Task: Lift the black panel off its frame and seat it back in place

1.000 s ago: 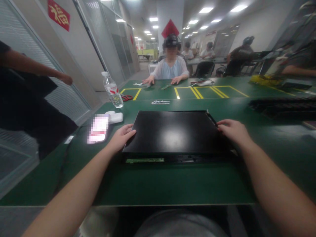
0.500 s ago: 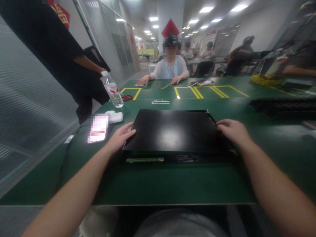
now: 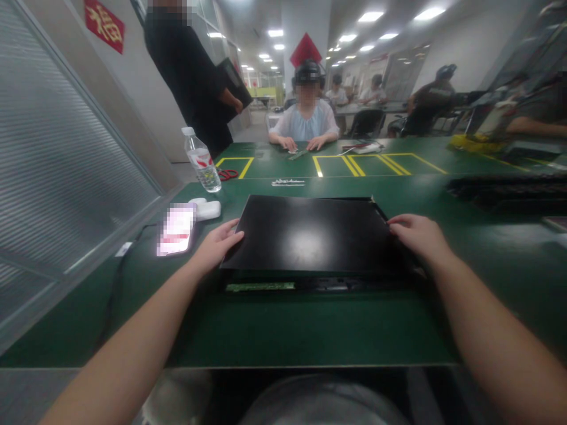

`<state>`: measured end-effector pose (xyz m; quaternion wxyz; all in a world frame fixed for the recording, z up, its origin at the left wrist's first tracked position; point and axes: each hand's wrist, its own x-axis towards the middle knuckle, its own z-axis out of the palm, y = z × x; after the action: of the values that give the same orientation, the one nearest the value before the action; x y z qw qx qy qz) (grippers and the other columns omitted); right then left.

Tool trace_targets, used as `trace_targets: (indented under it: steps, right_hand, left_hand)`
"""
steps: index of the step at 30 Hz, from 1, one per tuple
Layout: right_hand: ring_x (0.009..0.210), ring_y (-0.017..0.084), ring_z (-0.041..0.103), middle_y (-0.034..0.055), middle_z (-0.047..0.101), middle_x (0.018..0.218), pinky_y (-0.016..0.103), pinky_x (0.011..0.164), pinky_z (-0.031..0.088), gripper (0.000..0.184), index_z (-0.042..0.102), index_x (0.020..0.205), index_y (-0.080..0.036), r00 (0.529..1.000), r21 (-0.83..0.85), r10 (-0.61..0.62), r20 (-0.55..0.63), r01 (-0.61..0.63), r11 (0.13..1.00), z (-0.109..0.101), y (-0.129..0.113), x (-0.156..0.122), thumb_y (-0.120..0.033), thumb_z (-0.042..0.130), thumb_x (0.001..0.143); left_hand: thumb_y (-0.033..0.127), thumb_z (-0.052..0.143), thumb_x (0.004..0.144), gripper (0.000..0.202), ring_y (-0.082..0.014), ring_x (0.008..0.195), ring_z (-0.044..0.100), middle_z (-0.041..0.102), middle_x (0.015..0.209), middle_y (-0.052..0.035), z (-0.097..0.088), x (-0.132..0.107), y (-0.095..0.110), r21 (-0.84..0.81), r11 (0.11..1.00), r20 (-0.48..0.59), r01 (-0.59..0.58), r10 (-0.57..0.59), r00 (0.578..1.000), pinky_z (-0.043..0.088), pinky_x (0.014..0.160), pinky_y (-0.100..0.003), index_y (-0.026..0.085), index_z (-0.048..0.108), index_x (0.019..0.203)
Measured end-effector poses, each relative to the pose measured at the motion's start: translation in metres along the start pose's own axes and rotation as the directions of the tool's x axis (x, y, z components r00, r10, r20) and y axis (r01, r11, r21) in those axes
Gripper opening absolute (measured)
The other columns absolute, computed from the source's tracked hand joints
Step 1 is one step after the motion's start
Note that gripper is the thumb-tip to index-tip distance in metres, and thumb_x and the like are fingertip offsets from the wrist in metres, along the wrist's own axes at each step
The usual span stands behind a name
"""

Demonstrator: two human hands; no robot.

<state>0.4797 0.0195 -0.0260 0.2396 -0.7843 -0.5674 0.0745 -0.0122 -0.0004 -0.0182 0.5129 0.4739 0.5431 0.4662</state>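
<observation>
A flat black cover panel lies on a dark chassis in the middle of the green table. Its near edge is lifted slightly, and a green circuit board shows in the gap below. My left hand grips the panel's left edge with curled fingers. My right hand grips its right edge the same way. Both forearms reach in from the bottom corners.
A phone and a white case lie left of the panel, with a water bottle and red scissors behind them. A seated person works across the table. A person in black stands at far left. Dark trays sit right.
Both hands and the panel have stayed where they were. The person in black has walked from the near left side towards the far end of the table.
</observation>
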Motion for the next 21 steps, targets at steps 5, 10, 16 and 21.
trace_targets:
  steps: [5, 10, 16, 21]
  right_hand:
    - [0.081, 0.03, 0.075, 0.0074, 0.078, 0.079, 0.042, 0.079, 0.059, 0.025, 0.086, 0.099, -0.028, 1.0, 0.011, 0.012, 0.006, -0.012, 1.0, 0.0012, 0.0008, 0.0007, -0.036, 0.068, 0.083]
    - [0.079, 0.029, 0.075, 0.0075, 0.079, 0.08, 0.041, 0.079, 0.059, 0.026, 0.086, 0.1, -0.028, 1.0, 0.054, 0.02, 0.001, -0.02, 0.998, 0.0035, 0.006, 0.0039, -0.036, 0.068, 0.083]
    - [0.082, 0.029, 0.076, 0.0074, 0.08, 0.082, 0.04, 0.079, 0.059, 0.027, 0.086, 0.1, -0.028, 0.999, 0.06, 0.041, 0.013, -0.042, 0.997, 0.0033, 0.0064, 0.0047, -0.034, 0.067, 0.082]
    - [0.08, 0.029, 0.076, 0.008, 0.08, 0.083, 0.04, 0.079, 0.059, 0.026, 0.086, 0.1, -0.027, 1.0, 0.071, 0.026, 0.002, -0.026, 0.997, 0.0037, 0.0056, 0.0039, -0.035, 0.068, 0.082]
  left_hand:
    - [0.024, 0.091, 0.081, 0.073, -0.0323, 0.104, 0.084, 0.088, 0.11, -0.0135, -0.0022, 0.0019, -0.0019, 0.008, 1.0, 0.013, -0.006, 0.006, 1.0, 0.067, 0.092, -0.04, 0.014, 0.066, 0.149]
    - [0.024, 0.09, 0.083, 0.073, -0.0321, 0.103, 0.084, 0.088, 0.109, -0.0134, -0.0018, 0.0015, -0.0014, 0.024, 1.0, 0.014, -0.003, 0.003, 1.0, 0.067, 0.092, -0.04, 0.013, 0.065, 0.151]
    - [0.023, 0.089, 0.083, 0.073, -0.0322, 0.101, 0.085, 0.088, 0.108, -0.0135, -0.0013, 0.0015, -0.0008, 0.021, 1.0, 0.024, 0.004, -0.004, 1.0, 0.067, 0.09, -0.04, 0.014, 0.064, 0.151]
    - [0.026, 0.092, 0.08, 0.076, -0.0328, 0.101, 0.084, 0.087, 0.108, -0.0141, -0.0026, 0.003, -0.003, 0.017, 1.0, 0.033, -0.017, 0.016, 0.999, 0.067, 0.088, -0.039, 0.012, 0.064, 0.15]
